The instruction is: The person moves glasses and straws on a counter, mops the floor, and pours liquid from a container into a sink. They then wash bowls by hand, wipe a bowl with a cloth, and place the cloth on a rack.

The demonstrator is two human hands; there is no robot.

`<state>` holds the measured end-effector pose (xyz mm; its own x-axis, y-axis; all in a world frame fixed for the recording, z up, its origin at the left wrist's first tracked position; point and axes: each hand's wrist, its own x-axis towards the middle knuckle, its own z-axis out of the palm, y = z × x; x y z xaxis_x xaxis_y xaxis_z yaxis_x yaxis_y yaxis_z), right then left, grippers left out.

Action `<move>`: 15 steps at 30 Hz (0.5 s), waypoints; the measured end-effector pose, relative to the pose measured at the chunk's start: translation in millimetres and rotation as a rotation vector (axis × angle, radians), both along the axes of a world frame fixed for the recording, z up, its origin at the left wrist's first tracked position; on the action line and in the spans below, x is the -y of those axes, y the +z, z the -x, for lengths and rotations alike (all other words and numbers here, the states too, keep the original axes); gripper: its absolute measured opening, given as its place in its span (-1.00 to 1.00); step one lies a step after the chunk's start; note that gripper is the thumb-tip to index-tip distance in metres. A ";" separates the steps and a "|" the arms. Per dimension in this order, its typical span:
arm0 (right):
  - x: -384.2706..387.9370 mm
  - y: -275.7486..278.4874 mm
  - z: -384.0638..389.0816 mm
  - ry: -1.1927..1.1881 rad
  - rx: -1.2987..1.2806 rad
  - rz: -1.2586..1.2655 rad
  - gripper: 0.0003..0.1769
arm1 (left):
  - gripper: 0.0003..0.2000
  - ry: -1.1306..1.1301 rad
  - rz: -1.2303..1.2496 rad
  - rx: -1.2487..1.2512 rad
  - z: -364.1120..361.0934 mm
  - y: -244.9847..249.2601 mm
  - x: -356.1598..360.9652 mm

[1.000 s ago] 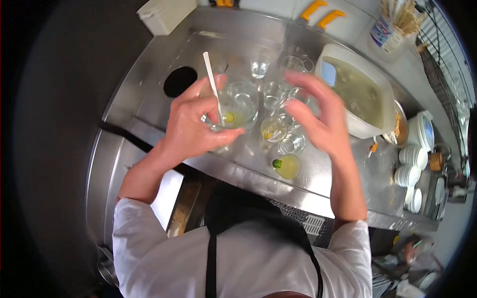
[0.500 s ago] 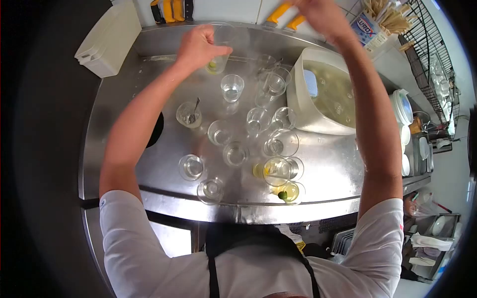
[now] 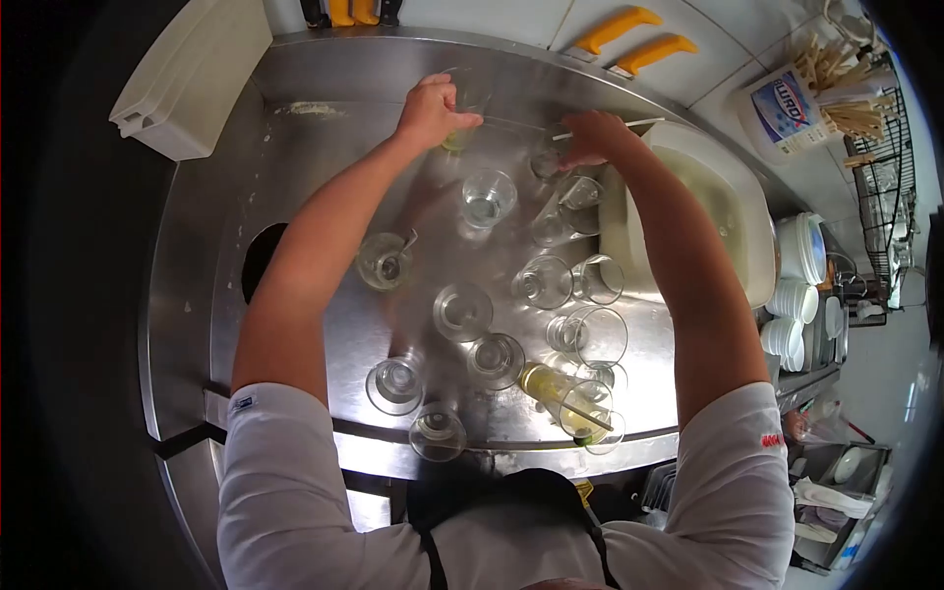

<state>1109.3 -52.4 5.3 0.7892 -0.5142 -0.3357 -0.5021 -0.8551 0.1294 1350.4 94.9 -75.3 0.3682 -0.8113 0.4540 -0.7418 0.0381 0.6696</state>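
Observation:
My left hand (image 3: 431,116) is closed around a clear glass (image 3: 472,93) near the back wall, with something yellow-green at its bottom. My right hand (image 3: 596,136) has curled fingers by the tub's corner. A thin white straw (image 3: 644,122) shows on both sides of this hand and seems to be in its grip. Just below those fingertips stands another clear glass (image 3: 545,164), partly covered by them. Nearer to me are a tumbler (image 3: 489,199), a glass with a spoon (image 3: 383,262), and a tipped glass with yellow liquid and a straw (image 3: 580,405).
Several more clear glasses (image 3: 463,313) stand on the steel counter (image 3: 295,157). A white tub (image 3: 615,216) of cloudy water is at right. A pale bin (image 3: 197,84) stands back left. Yellow-handled knives (image 3: 619,29) hang on the wall beside a container of wooden sticks (image 3: 787,110).
My right hand has come down from the wall area to the glasses beside the tub, where a straw now shows. My left hand keeps its glass. The camera view has shifted.

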 end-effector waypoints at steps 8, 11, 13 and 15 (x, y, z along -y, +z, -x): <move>11.3 -29.7 -30.7 0.011 0.139 0.035 -0.24 | -0.40 0.006 -0.207 -0.170 -3.1 25.4 -10.3; 14.9 -42.5 -47.8 0.062 0.247 0.044 -0.29 | -0.19 -0.058 -0.144 -0.581 -10.3 37.4 -38.0; 28.8 -49.2 -62.5 0.086 0.164 -0.005 -0.35 | -0.15 -0.207 -0.124 -0.728 -20.7 44.1 -72.1; 29.7 -41.5 -59.1 0.114 0.115 0.011 -0.43 | -0.20 -0.407 -0.224 -0.728 -17.9 66.1 -129.2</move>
